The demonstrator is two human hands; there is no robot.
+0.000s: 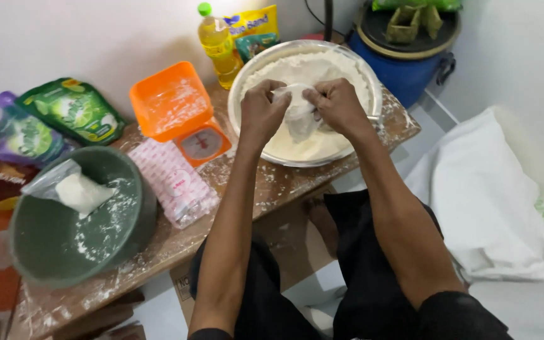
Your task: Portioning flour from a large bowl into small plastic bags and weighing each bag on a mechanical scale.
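1. head view: our left hand (260, 112) and right hand (338, 107) both pinch one small plastic bag (300, 113) over the metal bowl (373, 82) of flour; bag contents unclear.
2. we count two bowls, one green bowl (127, 233); one orange scale (181, 113), dial blurred.

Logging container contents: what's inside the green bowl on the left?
Inside the green bowl: a clear plastic bag of white powder leaning on the far rim, plus flour smears on the inner wall. The bowl's bottom under the bag is hidden.
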